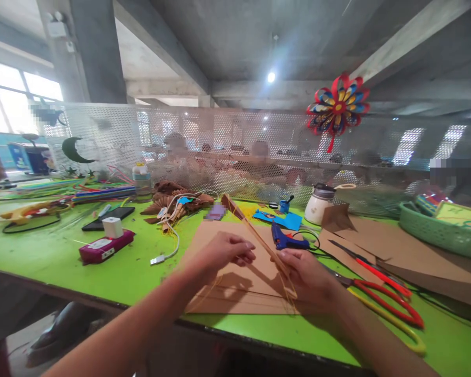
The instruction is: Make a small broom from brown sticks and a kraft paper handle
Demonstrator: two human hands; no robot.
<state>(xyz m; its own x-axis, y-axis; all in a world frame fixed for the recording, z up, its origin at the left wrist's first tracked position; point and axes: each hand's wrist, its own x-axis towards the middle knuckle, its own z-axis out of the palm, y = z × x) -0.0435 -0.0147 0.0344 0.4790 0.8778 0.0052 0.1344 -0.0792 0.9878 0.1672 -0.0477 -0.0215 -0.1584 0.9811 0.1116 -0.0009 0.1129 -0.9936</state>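
My right hand [308,269] is closed round the near end of a long, thin brown folded paper piece [255,235], whose wider dark tip points up and away to the left. Thin yellow thread [291,293] hangs in loose ends from the gripped part. To the left of it is my left hand [233,250], fingers curled in and pressed together, apart from the brown piece. Whatever lies in those fingers is too small or hidden to tell. Beneath both hands lie brown paper sheets [204,235]. A blue glue gun [286,238] rests just beyond my right hand.
Scissors with red and yellow handles [392,303] and a red-handled tool [380,272] lie at right, near a green basket [435,225]. A white jug [320,204] stands behind. Leftward are a purple box [108,246], a white cable [172,251] and crumpled brown paper pieces [172,201].
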